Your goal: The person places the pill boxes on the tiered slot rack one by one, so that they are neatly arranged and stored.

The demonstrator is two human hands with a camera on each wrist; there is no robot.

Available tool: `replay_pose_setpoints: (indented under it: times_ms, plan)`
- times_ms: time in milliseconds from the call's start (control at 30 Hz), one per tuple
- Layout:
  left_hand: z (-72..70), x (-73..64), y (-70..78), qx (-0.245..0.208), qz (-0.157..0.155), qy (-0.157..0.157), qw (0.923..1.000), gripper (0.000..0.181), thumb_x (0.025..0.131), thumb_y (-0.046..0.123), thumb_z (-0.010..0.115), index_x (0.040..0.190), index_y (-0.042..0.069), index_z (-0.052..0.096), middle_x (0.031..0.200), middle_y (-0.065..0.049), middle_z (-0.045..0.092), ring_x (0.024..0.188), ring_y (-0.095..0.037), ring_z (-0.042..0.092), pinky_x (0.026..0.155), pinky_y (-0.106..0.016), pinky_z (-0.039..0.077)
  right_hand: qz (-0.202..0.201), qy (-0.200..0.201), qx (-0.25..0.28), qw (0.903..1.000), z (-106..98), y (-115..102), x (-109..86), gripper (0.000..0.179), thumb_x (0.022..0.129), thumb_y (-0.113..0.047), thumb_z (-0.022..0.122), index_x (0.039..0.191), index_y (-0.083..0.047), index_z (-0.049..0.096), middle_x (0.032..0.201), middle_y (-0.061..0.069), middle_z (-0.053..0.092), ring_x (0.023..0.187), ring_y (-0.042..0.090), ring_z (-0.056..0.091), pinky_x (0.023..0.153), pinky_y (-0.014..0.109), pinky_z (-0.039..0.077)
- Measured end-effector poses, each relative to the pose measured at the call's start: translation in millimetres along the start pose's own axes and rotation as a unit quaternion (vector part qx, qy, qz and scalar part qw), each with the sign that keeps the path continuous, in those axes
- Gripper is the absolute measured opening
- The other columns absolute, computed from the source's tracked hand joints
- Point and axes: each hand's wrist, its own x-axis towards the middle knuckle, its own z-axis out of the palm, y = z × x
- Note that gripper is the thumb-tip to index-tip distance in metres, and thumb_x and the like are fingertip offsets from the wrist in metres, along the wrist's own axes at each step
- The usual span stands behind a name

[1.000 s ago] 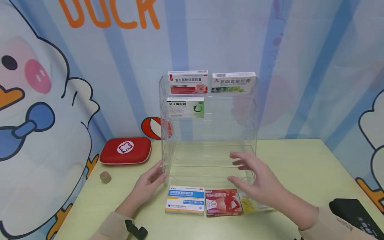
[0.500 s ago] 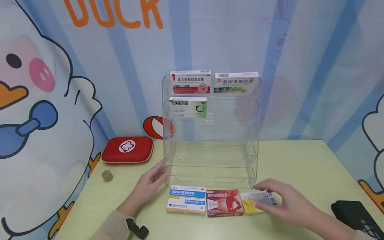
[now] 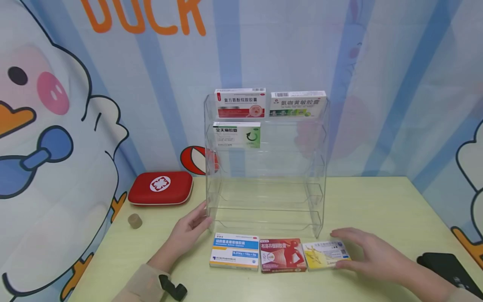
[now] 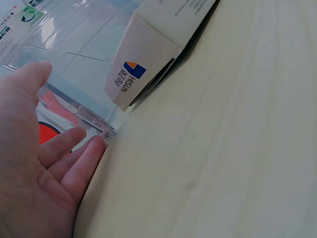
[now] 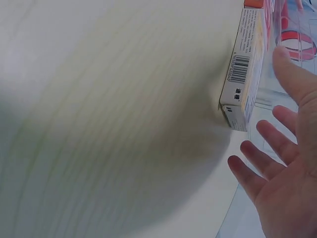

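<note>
Yellow-and-white box (image 3: 325, 254), red box (image 3: 283, 256), blue-and-white box (image 3: 234, 251), red case (image 3: 160, 188), blue-striped backdrop (image 3: 271, 50)

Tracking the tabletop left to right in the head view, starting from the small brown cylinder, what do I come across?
Small brown cylinder → left hand → blue-and-white box → red box → yellow-and-white box → right hand → black object.

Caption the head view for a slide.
Left hand at a transparent rack holding three boxes; right hand beside the yellow-and-white box on the table.
</note>
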Motion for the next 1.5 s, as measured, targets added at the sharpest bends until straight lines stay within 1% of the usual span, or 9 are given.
replay_pose_setpoints:
  times_ms: [200,400,600,767,900,1000,1100,1267,1500]
  plan:
    - [-2.6,0.9,-1.5,0.004,-0.002,0.004,1.0,0.069,0.108,0.045,0.071,0.169,0.044,0.04,0.165,-0.009,0.06,0.146,-0.029,0.066,0.117,-0.039,0.058,-0.022,-0.003,-0.011,0.9997,2,6,-1.4,0.077,0.091,-0.062,0.083,0.149,-0.015,0.067,0.15,0.005,0.071,0.137,0.038,0.067,0.109,0.053,0.062]
    - [-3.5,0.9,-3.4,0.003,0.001,0.003,1.0,0.069,0.108,0.045,0.071,0.17,0.044,0.04,0.165,-0.011,0.059,0.146,-0.032,0.066,0.117,-0.041,0.058,-0.027,-0.014,-0.009,0.9995,4,8,0.0,0.075,0.092,-0.062,0.081,0.149,-0.015,0.067,0.149,0.005,0.071,0.136,0.038,0.068,0.109,0.051,0.062]
    - [-2.1,1.9,-2.3,-0.001,0.001,0.003,1.0,0.068,0.108,0.043,0.071,0.169,0.044,0.041,0.164,-0.009,0.061,0.146,-0.03,0.066,0.116,-0.036,0.058,-0.007,-0.04,-0.003,0.9992,5,8,0.0,0.073,0.092,-0.063,0.081,0.147,-0.017,0.068,0.146,0.005,0.072,0.135,0.037,0.068,0.108,0.055,0.061]
    - [-0.9,2.0,-1.5,-0.001,-0.003,0.004,1.0,0.068,0.108,0.044,0.071,0.169,0.044,0.041,0.163,-0.008,0.062,0.145,-0.029,0.066,0.117,-0.037,0.057,0.01,-0.036,-0.002,0.9993,6,10,-0.6,0.074,0.088,-0.06,0.087,0.145,-0.017,0.069,0.141,0.001,0.073,0.127,0.03,0.072,0.105,0.048,0.064]
    - [-0.5,1.4,-2.0,-0.001,-0.002,0.004,1.0,0.069,0.108,0.045,0.071,0.169,0.043,0.041,0.163,-0.009,0.062,0.145,-0.03,0.066,0.118,-0.039,0.057,0.049,-0.04,0.011,0.9979,3,8,0.2,0.075,0.082,-0.055,0.093,0.145,-0.019,0.069,0.137,-0.003,0.072,0.117,0.02,0.073,0.1,0.043,0.065]
    - [-0.3,1.3,-2.4,0.001,-0.002,0.003,1.0,0.069,0.108,0.046,0.07,0.169,0.042,0.041,0.163,-0.009,0.062,0.146,-0.03,0.066,0.118,-0.039,0.057,0.077,-0.038,0.025,0.996,0,6,1.0,0.068,0.083,-0.045,0.096,0.141,-0.02,0.072,0.134,-0.004,0.073,0.113,0.017,0.073,0.098,0.045,0.067]
    - [-0.1,1.6,-2.5,0.002,-0.004,0.005,1.0,0.068,0.108,0.045,0.071,0.169,0.043,0.041,0.162,-0.008,0.062,0.146,-0.029,0.066,0.117,-0.037,0.058,0.088,-0.024,0.035,0.9953,-3,5,1.0,0.053,0.086,-0.035,0.095,0.134,-0.022,0.075,0.129,-0.005,0.074,0.11,0.016,0.074,0.095,0.043,0.068]
    - [-0.1,1.5,-1.7,0.001,-0.003,0.004,1.0,0.068,0.108,0.043,0.071,0.169,0.044,0.041,0.162,-0.009,0.062,0.146,-0.03,0.066,0.117,-0.037,0.058,0.06,0.004,0.061,0.9963,-6,4,-0.4,0.033,0.092,-0.024,0.09,0.122,-0.023,0.078,0.121,-0.008,0.075,0.102,0.005,0.075,0.086,0.025,0.067]
    - [0.0,0.4,0.1,-0.005,-0.002,0.0,1.0,0.068,0.108,0.043,0.071,0.169,0.044,0.04,0.165,-0.009,0.06,0.148,-0.031,0.064,0.118,-0.039,0.057,0.021,0.036,0.103,0.9938,-12,5,-1.1,0.022,0.094,-0.019,0.087,0.115,-0.023,0.08,0.116,-0.004,0.075,0.102,0.002,0.075,0.078,0.019,0.066]
